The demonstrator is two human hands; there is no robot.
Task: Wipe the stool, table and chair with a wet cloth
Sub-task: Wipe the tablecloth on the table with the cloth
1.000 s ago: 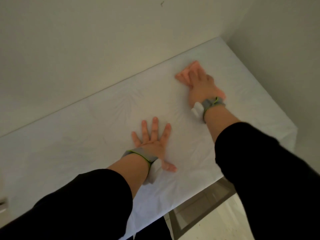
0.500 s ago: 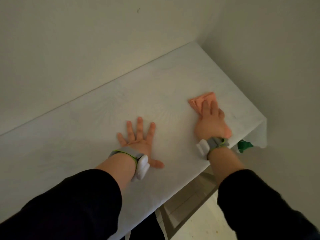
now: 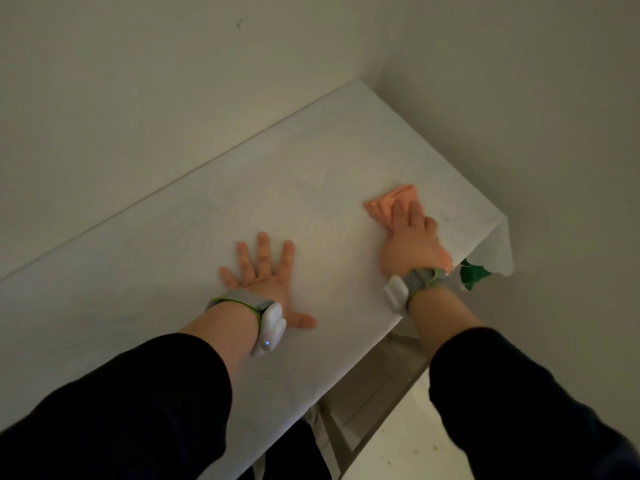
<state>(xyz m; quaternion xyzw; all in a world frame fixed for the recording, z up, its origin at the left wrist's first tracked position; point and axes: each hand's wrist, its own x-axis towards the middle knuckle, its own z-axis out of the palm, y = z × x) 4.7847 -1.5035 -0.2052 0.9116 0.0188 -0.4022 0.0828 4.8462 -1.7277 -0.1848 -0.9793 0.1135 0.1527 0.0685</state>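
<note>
The pink cloth (image 3: 384, 202) is pressed on the table (image 3: 242, 202) near its right end by the right hand (image 3: 412, 247) with flat fingers, the left hand (image 3: 263, 271) is spread flat, and the stool and chair, unseen, are likely left.

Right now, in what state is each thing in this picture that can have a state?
table: covered by a white tablecloth.
pink cloth: crumpled, lying on the table under the right hand.
right hand: fingers fairly straight, pressing the pink cloth down.
left hand: flat on the table, fingers spread, holding nothing.
left wrist device: small light on.
</note>
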